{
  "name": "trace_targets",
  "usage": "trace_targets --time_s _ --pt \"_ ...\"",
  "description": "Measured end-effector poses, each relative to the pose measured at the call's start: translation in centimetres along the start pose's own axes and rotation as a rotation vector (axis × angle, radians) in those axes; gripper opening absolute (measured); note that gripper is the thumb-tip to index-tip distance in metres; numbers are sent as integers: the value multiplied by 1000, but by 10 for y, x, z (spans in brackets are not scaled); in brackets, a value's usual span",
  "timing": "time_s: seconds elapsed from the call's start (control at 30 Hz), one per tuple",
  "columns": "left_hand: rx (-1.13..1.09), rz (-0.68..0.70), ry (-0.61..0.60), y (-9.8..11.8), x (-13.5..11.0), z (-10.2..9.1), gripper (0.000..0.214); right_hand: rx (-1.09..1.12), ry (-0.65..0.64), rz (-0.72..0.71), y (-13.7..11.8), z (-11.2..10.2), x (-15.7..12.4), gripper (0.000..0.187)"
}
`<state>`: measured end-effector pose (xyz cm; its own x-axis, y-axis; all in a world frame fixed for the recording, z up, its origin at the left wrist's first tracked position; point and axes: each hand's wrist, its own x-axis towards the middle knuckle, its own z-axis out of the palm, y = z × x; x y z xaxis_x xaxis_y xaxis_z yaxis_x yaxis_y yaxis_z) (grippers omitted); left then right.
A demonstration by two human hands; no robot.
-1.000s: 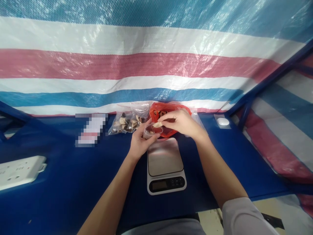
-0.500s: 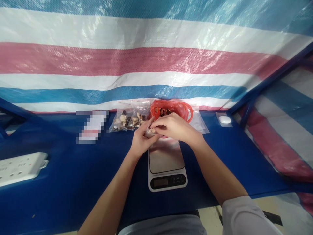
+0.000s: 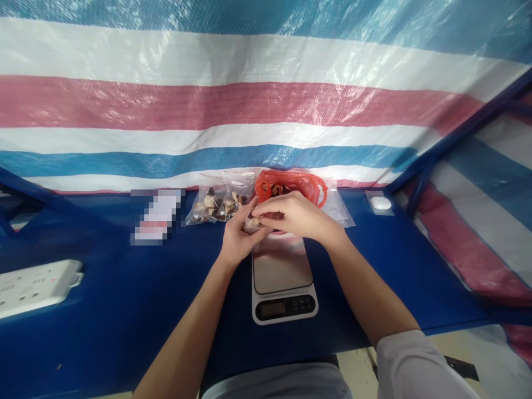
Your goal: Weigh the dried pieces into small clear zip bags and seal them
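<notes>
My left hand (image 3: 238, 239) is closed around a small clear plastic bag (image 3: 249, 226), above the far end of a white digital kitchen scale (image 3: 282, 271). From the right, my right hand (image 3: 297, 215) reaches to the bag's mouth with thumb and fingers pinched on a pale dried mushroom piece (image 3: 255, 220). My fingers hide much of the bag and the piece. Just behind the hands lies an open red plastic bag (image 3: 310, 185) with dark dried pieces inside. To its left, two clear zip bags (image 3: 205, 208) hold dried mushroom pieces.
Flat clear bags (image 3: 338, 210) lie right of the red bag. Farther right is a white oval object (image 3: 380, 203) on a small clear packet. A power strip (image 3: 39, 285) and a blurred-out paper (image 3: 160, 216) are at left. A striped tarp (image 3: 233, 105) hangs behind the blue table (image 3: 137, 299).
My right fingers have shifted slightly left and down at the bag's mouth, with the pale piece lower. The left hand stays almost in place.
</notes>
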<state>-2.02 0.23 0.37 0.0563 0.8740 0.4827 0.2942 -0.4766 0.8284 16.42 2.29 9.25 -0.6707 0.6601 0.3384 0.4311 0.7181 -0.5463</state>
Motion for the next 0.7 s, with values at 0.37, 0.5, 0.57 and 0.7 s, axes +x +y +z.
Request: trace_targets --time_s 0.37,0.5,0.57,0.7 --pt "-204 -204 34 -9 -2 -4 75 -4 -29 28 18 -7 -5 23" --pt "-268 -272 42 -10 -2 -6 78 -103 -49 19 17 1 -5 23" --pt "-298 -292 51 -12 -2 -8 79 -153 -55 11 17 4 -5 22" --pt "-527 -284 32 -16 1 -10 78 -185 9 -44 15 5 -4 19"
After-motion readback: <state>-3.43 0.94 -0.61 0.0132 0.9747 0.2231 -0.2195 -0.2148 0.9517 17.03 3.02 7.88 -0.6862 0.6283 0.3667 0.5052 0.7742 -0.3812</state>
